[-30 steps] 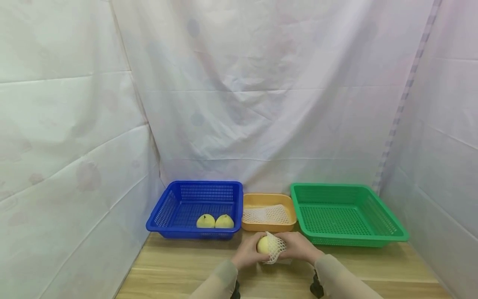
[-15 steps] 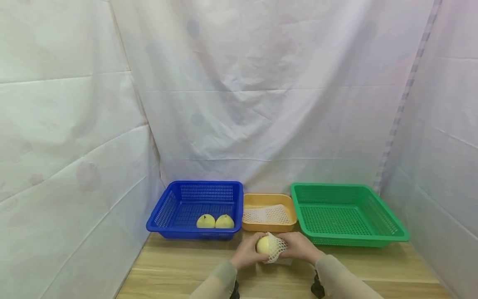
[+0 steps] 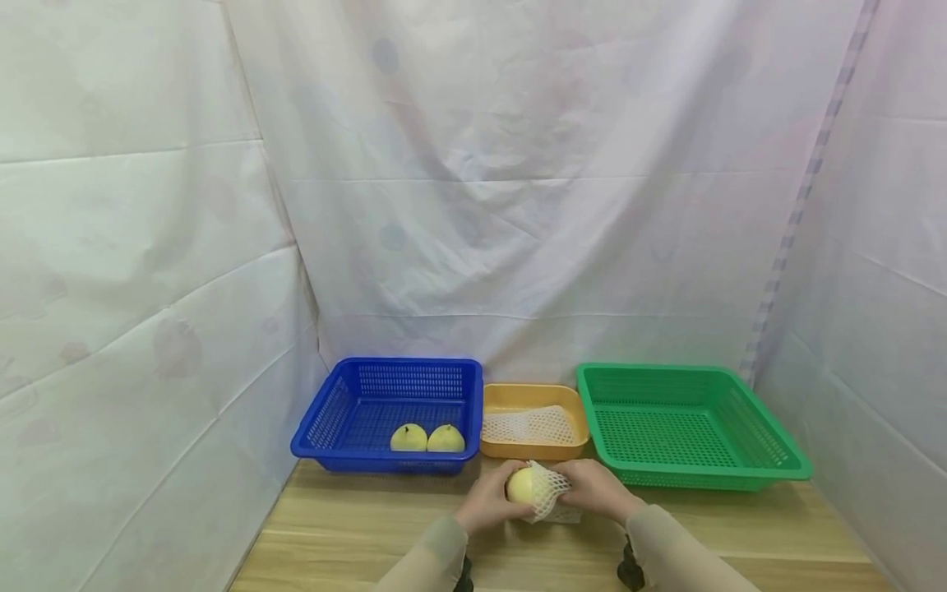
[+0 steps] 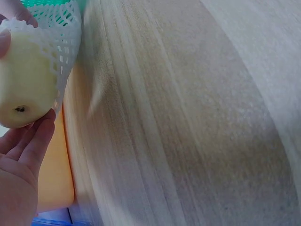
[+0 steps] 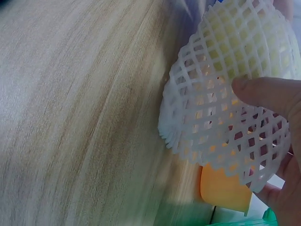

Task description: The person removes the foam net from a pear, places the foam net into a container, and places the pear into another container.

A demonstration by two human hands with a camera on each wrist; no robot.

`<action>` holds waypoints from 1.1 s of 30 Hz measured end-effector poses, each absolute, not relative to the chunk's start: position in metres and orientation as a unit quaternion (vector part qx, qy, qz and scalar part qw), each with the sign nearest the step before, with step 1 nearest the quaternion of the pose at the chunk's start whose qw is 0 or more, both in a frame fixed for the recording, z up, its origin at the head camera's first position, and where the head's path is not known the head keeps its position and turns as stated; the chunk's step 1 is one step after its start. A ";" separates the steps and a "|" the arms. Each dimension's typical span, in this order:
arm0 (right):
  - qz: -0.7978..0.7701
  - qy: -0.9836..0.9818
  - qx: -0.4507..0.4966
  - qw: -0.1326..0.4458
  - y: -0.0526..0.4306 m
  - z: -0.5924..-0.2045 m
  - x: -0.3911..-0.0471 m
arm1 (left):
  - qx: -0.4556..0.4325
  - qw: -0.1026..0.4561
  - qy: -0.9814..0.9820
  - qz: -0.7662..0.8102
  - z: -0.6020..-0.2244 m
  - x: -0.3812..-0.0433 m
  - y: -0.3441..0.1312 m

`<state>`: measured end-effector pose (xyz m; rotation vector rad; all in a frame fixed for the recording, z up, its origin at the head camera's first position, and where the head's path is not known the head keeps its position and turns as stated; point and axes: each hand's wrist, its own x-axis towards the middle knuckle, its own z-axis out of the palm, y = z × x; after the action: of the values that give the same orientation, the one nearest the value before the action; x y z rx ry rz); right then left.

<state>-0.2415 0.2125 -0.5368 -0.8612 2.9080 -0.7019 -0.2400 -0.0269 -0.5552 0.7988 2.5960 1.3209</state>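
Between the two hands, in front of the orange tray, is a pale yellow pear (image 4: 28,80) partly inside a white foam fruit net (image 5: 221,94). My left hand (image 3: 489,498) grips the pear's bare end, fingers and thumb around it; its dark blossom spot shows in the left wrist view. My right hand (image 3: 596,490) pinches the net on the other side, thumb pressed on the mesh in the right wrist view. The net's loose end hangs past the pear, and its open edge circles the fruit's middle.
A blue basket (image 3: 385,460) at the left holds two pears (image 3: 409,438). The orange tray (image 3: 533,450) in the middle holds flat foam nets (image 3: 528,425). At the right stands a green basket (image 3: 703,473). White cloth (image 3: 473,247) encloses the wooden table (image 3: 355,526).
The hands stay nearly in place. The right hand shifts very slightly right with the net, and a little more of its white loose end shows below that hand.
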 end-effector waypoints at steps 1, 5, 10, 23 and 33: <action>-0.227 0.934 -0.275 0.019 0.213 -0.536 -0.242 | 0.264 0.061 0.858 0.437 -0.555 -0.240 -0.027; -0.232 0.933 -0.273 0.028 0.214 -0.535 -0.242 | 0.262 0.066 0.855 0.442 -0.555 -0.239 -0.028; -0.224 0.936 -0.270 0.025 0.216 -0.535 -0.241 | 0.261 0.068 0.854 0.445 -0.556 -0.239 -0.029; -0.203 0.947 -0.250 0.025 0.220 -0.537 -0.242 | 0.256 0.067 0.852 0.452 -0.559 -0.238 -0.033; -0.222 0.943 -0.246 0.037 0.219 -0.536 -0.241 | 0.255 0.067 0.856 0.444 -0.560 -0.238 -0.036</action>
<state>-0.2410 0.2189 -0.5365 -0.7535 2.8942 -0.6799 -0.2380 -0.0357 -0.5599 0.7686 2.5809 1.3370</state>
